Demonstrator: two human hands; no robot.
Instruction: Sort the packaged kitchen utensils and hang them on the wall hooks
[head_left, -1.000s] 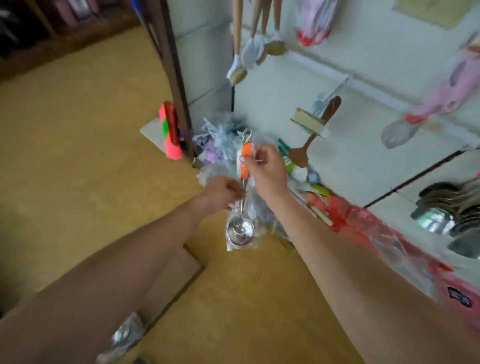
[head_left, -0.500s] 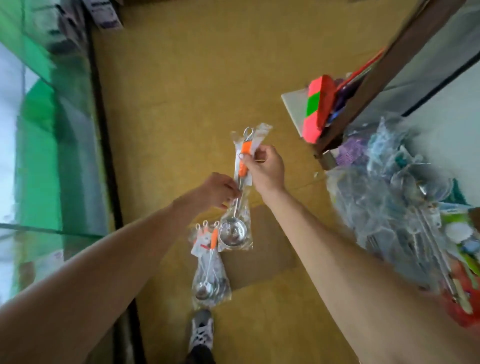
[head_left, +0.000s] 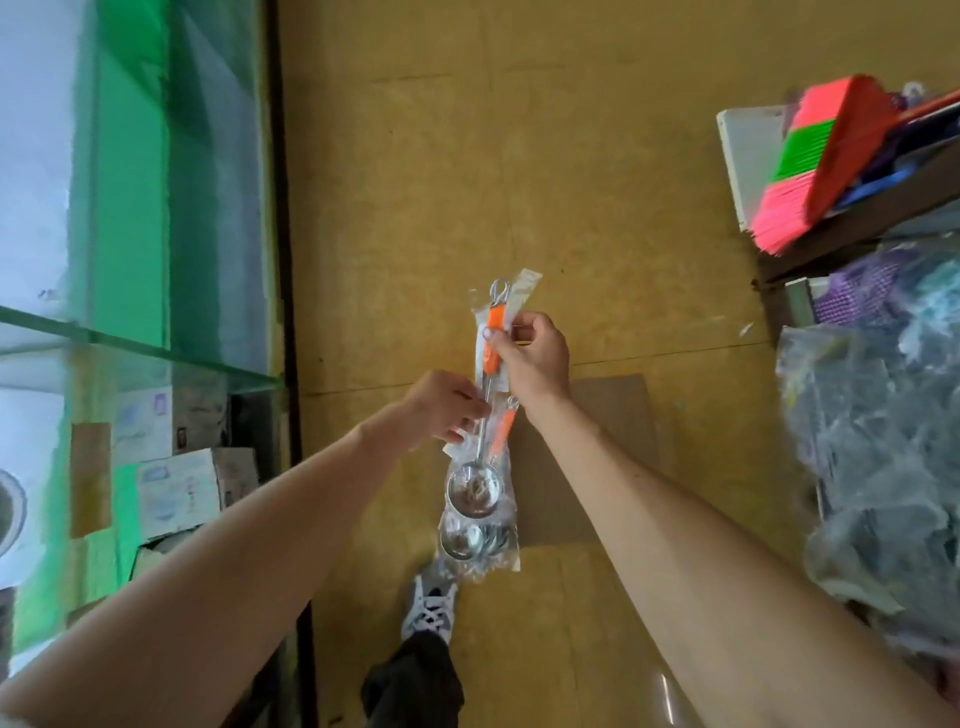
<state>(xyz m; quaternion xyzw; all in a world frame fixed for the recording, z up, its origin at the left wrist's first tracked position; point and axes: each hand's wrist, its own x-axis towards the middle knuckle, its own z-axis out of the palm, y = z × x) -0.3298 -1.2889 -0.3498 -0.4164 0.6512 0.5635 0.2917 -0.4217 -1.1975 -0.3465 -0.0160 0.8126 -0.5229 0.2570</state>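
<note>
Packaged ladle between right hand and left hand.

Yellow-brown floor fills the middle, with a flat cardboard sheet lying near the centre. From nine to eleven o'clock runs a green-tinted glass panel, daylight pale behind it. At seven to eight o'clock sit worn cardboard boxes.

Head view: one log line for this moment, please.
right hand: holds packaged orange-handled ladle | left hand: pinches its wrapper | more bagged ladles below | hooks: not visible
</note>
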